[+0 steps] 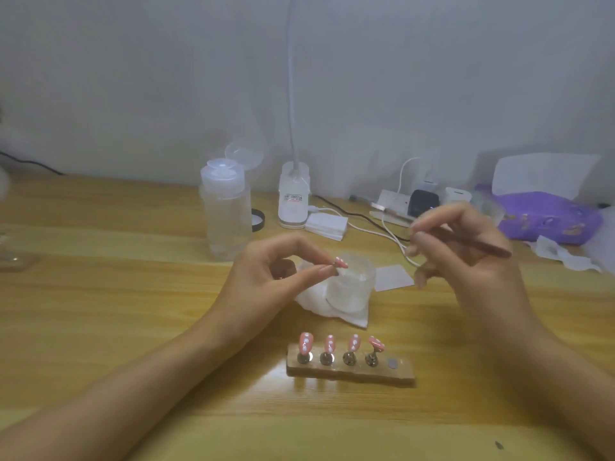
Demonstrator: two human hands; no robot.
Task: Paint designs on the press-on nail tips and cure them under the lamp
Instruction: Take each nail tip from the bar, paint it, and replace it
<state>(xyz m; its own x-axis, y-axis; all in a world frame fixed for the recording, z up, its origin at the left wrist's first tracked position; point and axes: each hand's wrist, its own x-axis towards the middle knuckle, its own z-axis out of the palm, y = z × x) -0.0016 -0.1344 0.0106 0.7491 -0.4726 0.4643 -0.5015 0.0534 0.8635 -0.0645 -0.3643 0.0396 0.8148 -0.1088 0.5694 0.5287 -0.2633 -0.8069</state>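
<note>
1. One wooden holder (pixel 349 374) lies on the counter (pixel 133 294), nearest the person. It has five round mounts.
2. Four of the mounts carry metal stands, each topped by one of the mounted tips (pixel 305 342). These tips are pink with white marks. The fifth mount, at the right end, shows only a grey disc (pixel 392 363).
3. The left hand (pixel 276 271) has one more pink nail tip (pixel 341 262) pinched between thumb and index; its other fingers (pixel 286 266) are curled in. The tip sits in the air, just in front of a clear jar.
4. The right hand (pixel 466 251) is raised, its fingers closed around one thin brown brush (pixel 479 244). The handle points right, and the bristle end is too blurred to make out.
5. One small clear jar (pixel 349 287) stands on one crumpled white tissue (pixel 316 302), between the hands. One white card (pixel 394 277) lies just to its right.
6. Along the back of the counter there are:
   - one clear pump bottle (pixel 226 214) with its flip lid open
   - one white gooseneck lamp (pixel 293 197)
   - one stack of white pads (pixel 327 224)
   - one power strip (pixel 396 201)
   - one purple packet (pixel 549 217)
</note>
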